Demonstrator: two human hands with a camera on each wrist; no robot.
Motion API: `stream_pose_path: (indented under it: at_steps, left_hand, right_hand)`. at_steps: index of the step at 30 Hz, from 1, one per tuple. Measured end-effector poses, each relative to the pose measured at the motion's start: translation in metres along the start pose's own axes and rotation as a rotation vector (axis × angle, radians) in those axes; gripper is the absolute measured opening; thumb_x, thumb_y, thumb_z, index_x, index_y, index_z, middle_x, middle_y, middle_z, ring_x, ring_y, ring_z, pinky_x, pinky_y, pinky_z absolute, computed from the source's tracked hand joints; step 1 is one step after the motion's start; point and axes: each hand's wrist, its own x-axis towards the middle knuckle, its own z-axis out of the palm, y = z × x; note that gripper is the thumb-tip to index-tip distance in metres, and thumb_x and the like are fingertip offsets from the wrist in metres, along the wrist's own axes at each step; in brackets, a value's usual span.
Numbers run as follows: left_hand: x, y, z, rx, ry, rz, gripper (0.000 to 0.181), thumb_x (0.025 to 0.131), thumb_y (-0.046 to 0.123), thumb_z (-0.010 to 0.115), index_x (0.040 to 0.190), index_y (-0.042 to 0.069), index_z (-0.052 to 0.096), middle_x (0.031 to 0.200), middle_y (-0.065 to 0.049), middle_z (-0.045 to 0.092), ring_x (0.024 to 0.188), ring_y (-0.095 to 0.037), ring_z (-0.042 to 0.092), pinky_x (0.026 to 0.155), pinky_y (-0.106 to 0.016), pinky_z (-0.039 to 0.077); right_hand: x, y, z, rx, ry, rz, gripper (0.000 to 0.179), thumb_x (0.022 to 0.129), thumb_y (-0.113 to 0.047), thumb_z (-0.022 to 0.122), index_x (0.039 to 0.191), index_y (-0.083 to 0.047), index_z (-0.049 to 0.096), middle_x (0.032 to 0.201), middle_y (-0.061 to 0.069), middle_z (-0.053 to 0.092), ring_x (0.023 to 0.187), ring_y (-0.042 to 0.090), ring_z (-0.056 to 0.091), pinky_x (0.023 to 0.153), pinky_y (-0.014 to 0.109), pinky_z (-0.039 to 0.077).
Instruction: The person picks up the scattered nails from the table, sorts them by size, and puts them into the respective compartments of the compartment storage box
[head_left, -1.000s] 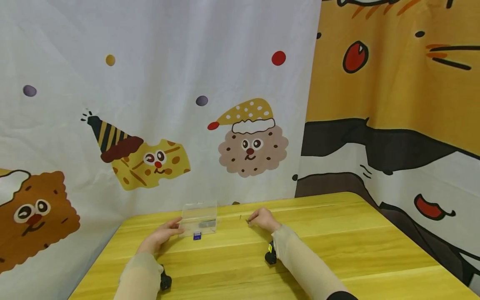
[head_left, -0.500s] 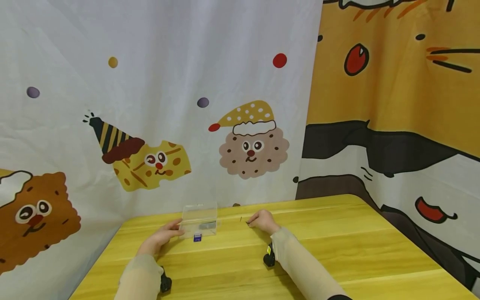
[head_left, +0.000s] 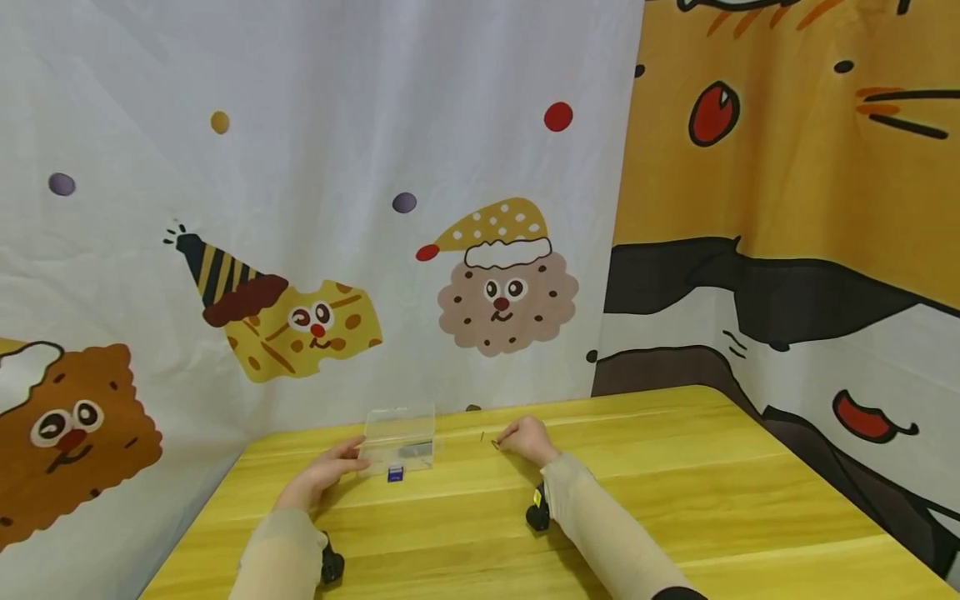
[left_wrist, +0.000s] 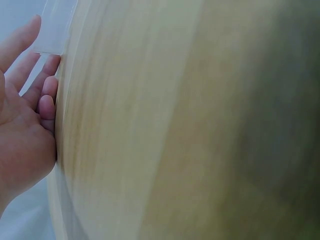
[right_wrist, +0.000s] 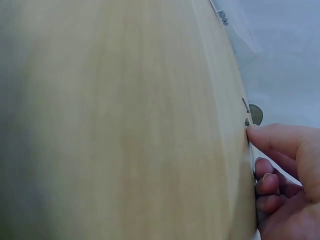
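A clear plastic box with its lid raised stands near the table's back edge. Small grey pieces lie inside, too small to tell apart. My left hand rests at the box's left side, thumb and fingers spread and touching it; the left wrist view shows its lower fingers loosely bent. To the right of the box, my right hand pinches a small dark screw between thumb and index finger, low over the table. Another thin screw lies just beyond the fingertips.
A small blue-purple label sits at the box's front edge. The yellow wooden table spreads towards me. Behind it hangs a printed cloth with cartoon figures, close to the table's back edge.
Both hands stay almost where they were, the left at the box and the right pinching the screw. The small shift of the whole head view comes from the camera.
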Motion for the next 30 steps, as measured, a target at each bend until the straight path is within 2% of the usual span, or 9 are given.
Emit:
stream_pose_path:
  at_steps: [7, 14, 20, 26, 30]
  left_hand:
    - [0.0012, 0.0025, -0.0020, -0.015, 0.003, 0.009, 0.073, 0.093, 0.022, 0.067, 0.151, 0.001, 0.028, 0.145, -0.032, 0.032, 0.135, -0.051, 0.026, 0.108, -0.065, 0.018]
    - [0.0018, 0.0011, -0.0020, -0.014, -0.006, 0.014, 0.074, 0.093, 0.023, 0.066, 0.152, 0.001, 0.027, 0.147, -0.033, 0.029, 0.135, -0.051, 0.025, 0.108, -0.065, 0.018]
    - [-0.0004, 0.0012, -0.0014, -0.010, -0.011, 0.004, 0.073, 0.094, 0.022, 0.065, 0.152, 0.002, 0.027, 0.147, -0.033, 0.028, 0.136, -0.051, 0.023, 0.108, -0.066, 0.017]
    - [-0.0002, 0.0010, -0.0007, -0.007, -0.004, 0.001, 0.071, 0.094, 0.020, 0.064, 0.152, 0.002, 0.027, 0.147, -0.033, 0.028, 0.136, -0.051, 0.024, 0.108, -0.065, 0.017]
    - [-0.0001, 0.0014, -0.0001, -0.008, -0.004, -0.006, 0.072, 0.094, 0.021, 0.065, 0.152, 0.003, 0.028, 0.147, -0.033, 0.029, 0.136, -0.050, 0.024, 0.108, -0.066, 0.018]
  right_hand:
    - [0.0040, -0.0021, 0.0007, -0.019, 0.010, -0.006, 0.008, 0.074, -0.007, 0.082, 0.081, -0.004, 0.079, 0.083, 0.005, 0.073, 0.088, 0.025, 0.065, 0.085, 0.041, 0.051]
    - [0.0077, 0.0014, 0.0025, -0.044, 0.017, -0.039, 0.004, 0.074, -0.008, 0.082, 0.077, -0.005, 0.080, 0.080, 0.005, 0.074, 0.089, 0.027, 0.066, 0.085, 0.040, 0.051]
    - [0.0071, 0.0029, 0.0025, -0.047, 0.006, -0.019, 0.004, 0.075, -0.007, 0.081, 0.078, -0.005, 0.080, 0.081, 0.005, 0.074, 0.093, 0.029, 0.066, 0.087, 0.043, 0.050]
    - [0.0061, 0.0023, 0.0018, -0.062, 0.000, -0.015, 0.004, 0.075, -0.006, 0.081, 0.078, -0.006, 0.080, 0.082, 0.005, 0.074, 0.091, 0.028, 0.066, 0.086, 0.041, 0.051]
    - [0.0036, -0.0005, -0.0017, -0.032, -0.013, 0.001, 0.004, 0.075, -0.005, 0.080, 0.079, -0.004, 0.079, 0.082, 0.006, 0.073, 0.086, 0.023, 0.065, 0.079, 0.035, 0.052]
